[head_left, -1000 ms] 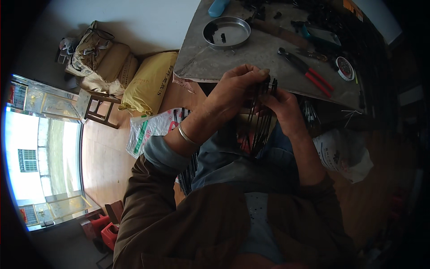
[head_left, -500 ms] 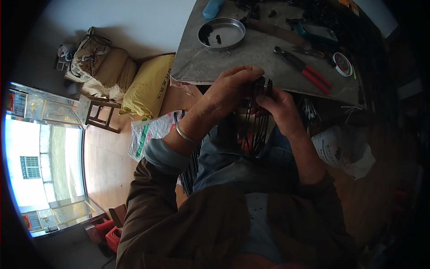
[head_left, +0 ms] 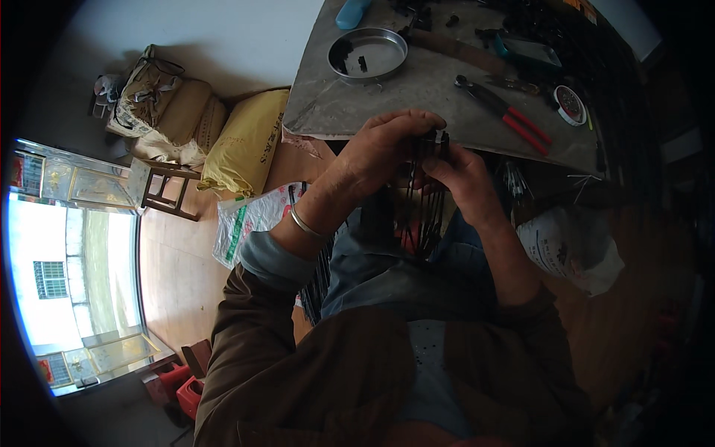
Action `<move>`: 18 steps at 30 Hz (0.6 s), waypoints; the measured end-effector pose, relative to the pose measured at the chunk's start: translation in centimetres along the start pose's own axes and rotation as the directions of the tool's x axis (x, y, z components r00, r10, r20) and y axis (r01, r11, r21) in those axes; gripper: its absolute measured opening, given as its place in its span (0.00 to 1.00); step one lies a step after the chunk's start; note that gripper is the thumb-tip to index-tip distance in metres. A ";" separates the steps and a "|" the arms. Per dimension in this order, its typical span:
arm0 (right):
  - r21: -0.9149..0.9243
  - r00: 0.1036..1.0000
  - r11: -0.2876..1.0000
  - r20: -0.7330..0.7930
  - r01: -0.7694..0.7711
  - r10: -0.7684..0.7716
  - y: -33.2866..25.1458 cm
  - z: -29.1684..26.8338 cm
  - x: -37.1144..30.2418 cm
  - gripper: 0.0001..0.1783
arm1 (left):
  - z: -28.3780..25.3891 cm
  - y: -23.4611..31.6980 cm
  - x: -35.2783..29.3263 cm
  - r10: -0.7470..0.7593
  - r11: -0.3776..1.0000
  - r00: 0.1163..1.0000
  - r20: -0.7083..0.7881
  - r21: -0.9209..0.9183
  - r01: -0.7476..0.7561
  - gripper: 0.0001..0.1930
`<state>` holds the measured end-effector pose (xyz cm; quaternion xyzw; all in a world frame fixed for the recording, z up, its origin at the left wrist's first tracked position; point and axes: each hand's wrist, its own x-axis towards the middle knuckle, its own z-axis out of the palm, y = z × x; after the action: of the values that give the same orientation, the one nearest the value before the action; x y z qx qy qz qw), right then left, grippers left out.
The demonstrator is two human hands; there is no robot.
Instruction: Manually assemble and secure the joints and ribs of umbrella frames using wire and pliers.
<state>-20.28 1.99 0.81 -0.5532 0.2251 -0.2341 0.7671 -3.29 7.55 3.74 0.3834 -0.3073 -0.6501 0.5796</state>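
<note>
Both hands meet just off the table's near edge, fingers closed round the upper end of a bundle of thin black rods (head_left: 424, 212). The rods hang down over my lap and look like umbrella ribs. My left hand (head_left: 389, 147) grips from above and to the left, a bangle on its wrist. From the right, my right hand (head_left: 468, 182) pinches the same end, its thumb lying across the front. A small dark piece with a light spot shows between the fingertips; its details are too dark to make out.
The grey table (head_left: 320, 104) bears a round metal tray (head_left: 383, 63) with small black parts, red-handled pliers (head_left: 521, 127), a teal tray (head_left: 503, 48) and a white round container (head_left: 570, 106). More black rods (head_left: 316, 287) stand by my left thigh. A yellow sack (head_left: 246, 141) and wooden stool (head_left: 171, 190) are left.
Both hands stay at the table's edge, still gripping the rods. The dark top piece has turned or shifted slightly between the fingers, and the hanging rods have swung a little left.
</note>
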 end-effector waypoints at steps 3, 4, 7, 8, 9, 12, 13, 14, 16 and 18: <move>-0.023 0.999 1.000 -0.032 0.008 -0.009 0.2 -0.3 0.1 0.12 | -0.1 0.1 -0.1 -0.056 0.997 0.997 0.048 -0.059 0.058 0.14; -0.017 0.999 1.000 -0.031 0.005 -0.006 0.2 -0.3 0.1 0.12 | 0.0 0.1 0.0 -0.057 0.996 0.997 0.050 -0.059 0.060 0.14; -0.009 1.000 1.000 -0.029 -0.003 0.002 0.0 -0.2 0.0 0.12 | -0.1 0.0 0.1 -0.039 0.997 0.999 0.015 -0.064 0.040 0.13; -0.009 1.000 1.000 -0.025 -0.004 0.004 -0.1 -0.1 0.0 0.12 | -0.3 -0.1 0.1 -0.035 0.996 0.999 -0.012 -0.081 0.034 0.13; -0.009 1.000 1.000 -0.023 -0.002 0.001 -0.1 0.0 0.0 0.12 | -0.5 -0.2 0.1 -0.031 0.995 0.999 -0.038 -0.099 0.027 0.12; -0.005 1.000 1.000 -0.016 -0.002 0.002 0.0 -0.1 0.1 0.12 | -0.7 -0.3 0.3 -0.040 0.993 0.999 -0.010 -0.108 0.039 0.12; 0.001 1.000 1.000 -0.017 -0.005 0.005 0.0 -0.1 0.1 0.12 | -0.7 -0.3 0.3 -0.041 0.994 0.999 -0.009 -0.106 0.040 0.12; 0.006 1.000 1.000 -0.018 -0.009 0.009 0.0 -0.1 0.1 0.12 | -0.6 -0.2 0.3 -0.041 0.994 0.999 -0.018 -0.100 0.039 0.12; -0.003 1.000 1.000 -0.021 -0.010 0.010 -0.1 -0.1 0.0 0.12 | -0.5 -0.2 0.3 -0.041 0.995 0.999 -0.028 -0.093 0.038 0.12; -0.012 1.000 1.000 -0.021 -0.011 0.011 -0.1 0.0 0.0 0.12 | -0.6 -0.2 0.3 -0.035 0.995 0.999 -0.031 -0.096 0.031 0.12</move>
<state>-20.28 1.94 0.91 -0.5543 0.2378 -0.2344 0.7624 -2.94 7.33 3.22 0.3706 -0.2599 -0.6673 0.5914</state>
